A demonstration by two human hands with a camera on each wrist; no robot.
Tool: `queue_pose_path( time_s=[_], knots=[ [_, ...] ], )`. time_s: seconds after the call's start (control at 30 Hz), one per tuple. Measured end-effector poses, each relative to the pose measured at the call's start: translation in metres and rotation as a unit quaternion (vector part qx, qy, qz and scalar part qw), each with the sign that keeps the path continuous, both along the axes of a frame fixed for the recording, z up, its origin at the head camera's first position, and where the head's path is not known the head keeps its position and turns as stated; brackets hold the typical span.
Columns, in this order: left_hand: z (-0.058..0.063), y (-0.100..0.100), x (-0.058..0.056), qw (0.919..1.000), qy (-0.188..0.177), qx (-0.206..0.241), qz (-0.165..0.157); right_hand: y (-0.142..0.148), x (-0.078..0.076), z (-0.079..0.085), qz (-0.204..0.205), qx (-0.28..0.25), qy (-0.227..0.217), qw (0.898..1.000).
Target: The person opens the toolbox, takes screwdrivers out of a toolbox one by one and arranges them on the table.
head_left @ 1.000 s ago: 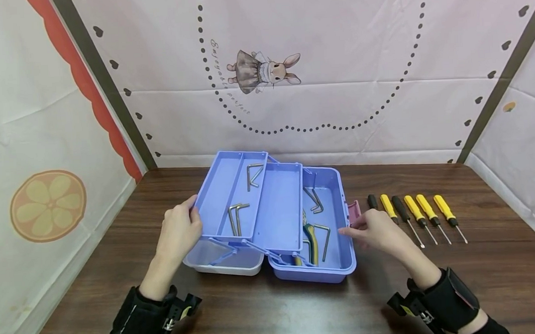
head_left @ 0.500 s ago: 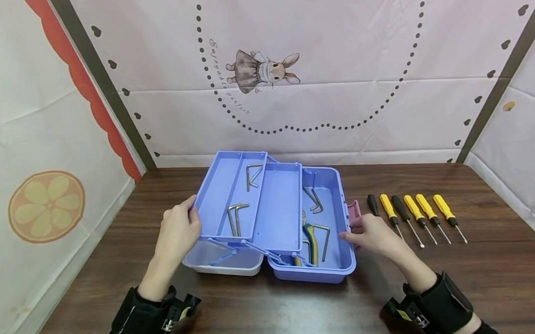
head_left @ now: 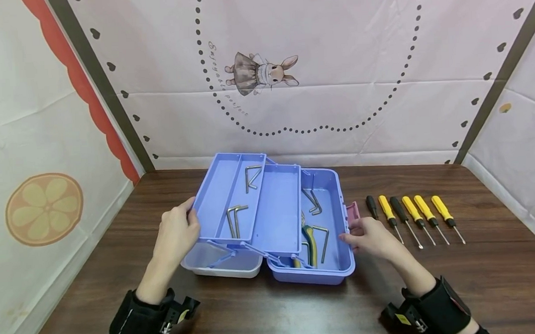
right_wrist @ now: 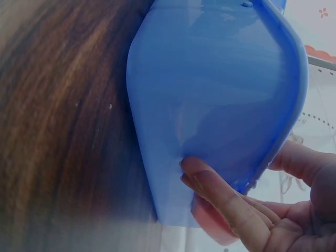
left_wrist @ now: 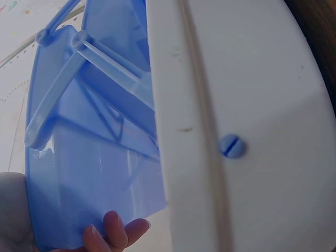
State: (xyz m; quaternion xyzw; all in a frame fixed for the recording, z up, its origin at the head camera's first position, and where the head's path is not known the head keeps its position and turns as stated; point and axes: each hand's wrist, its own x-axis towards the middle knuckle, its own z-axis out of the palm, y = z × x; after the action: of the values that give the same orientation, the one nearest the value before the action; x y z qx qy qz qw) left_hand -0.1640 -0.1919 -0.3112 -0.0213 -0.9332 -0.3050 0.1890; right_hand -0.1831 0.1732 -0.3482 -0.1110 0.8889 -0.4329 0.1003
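A blue toolbox [head_left: 305, 276] stands on the table, its cantilever trays spread to the left. My left hand [head_left: 174, 236] grips the left edge of the upper tray [head_left: 215, 199]; in the left wrist view its fingers [left_wrist: 116, 231] curl beneath the tray. With the thumb over the rim and fingers against the outer wall, my right hand [head_left: 372, 237] holds the toolbox's right side, beside a pink latch [head_left: 352, 211]. Several L-shaped hex keys [head_left: 246, 180] lie in the upper tray. Pliers with green-and-yellow handles [head_left: 313, 247] and more hex keys [head_left: 325, 244] lie in the base.
The whitish lid [head_left: 227, 272] lies folded out under the trays at the left. Right of the toolbox, several yellow or black screwdrivers [head_left: 413, 209] lie in a row on the brown table [head_left: 265, 316]. A printed cloth [head_left: 336, 99] hangs behind.
Both hands keep their places on the toolbox and tray. My right wrist has shifted a little left and lower. The whole head view has moved slightly.
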Motion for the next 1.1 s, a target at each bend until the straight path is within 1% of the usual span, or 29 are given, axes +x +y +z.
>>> queue_pose_path(
  time_s=[0.17,0.5,0.6,0.7,0.8,0.9,0.97,1.1],
  knots=[
    [0.002,0.000,0.001,0.9999,0.000,0.014,-0.004,0.001,0.000,-0.001,0.006,-0.007,-0.003,1.000],
    [0.011,0.003,0.003,0.9992,0.028,0.026,-0.011,0.003,-0.001,-0.002,0.006,-0.020,-0.019,1.000],
    [0.016,0.005,0.003,0.9984,0.043,0.035,-0.014,0.005,-0.002,-0.003,0.001,-0.026,-0.030,0.999],
    [0.024,0.010,0.004,0.9974,0.057,0.041,-0.018,0.007,-0.003,-0.004,0.004,-0.041,-0.038,0.998],
    [0.032,0.015,0.005,0.9967,0.063,0.046,-0.022,0.010,-0.004,-0.005,0.015,-0.058,-0.043,0.997],
    [0.037,0.018,0.006,0.9964,0.065,0.049,-0.026,0.012,-0.004,-0.005,0.023,-0.068,-0.048,0.996],
    [0.038,0.019,0.007,0.9964,0.065,0.049,-0.026,0.012,-0.004,-0.005,0.022,-0.069,-0.052,0.996],
    [0.036,0.017,0.007,0.9972,0.057,0.044,-0.018,0.011,-0.003,-0.005,0.014,-0.062,-0.051,0.997]
  ],
)
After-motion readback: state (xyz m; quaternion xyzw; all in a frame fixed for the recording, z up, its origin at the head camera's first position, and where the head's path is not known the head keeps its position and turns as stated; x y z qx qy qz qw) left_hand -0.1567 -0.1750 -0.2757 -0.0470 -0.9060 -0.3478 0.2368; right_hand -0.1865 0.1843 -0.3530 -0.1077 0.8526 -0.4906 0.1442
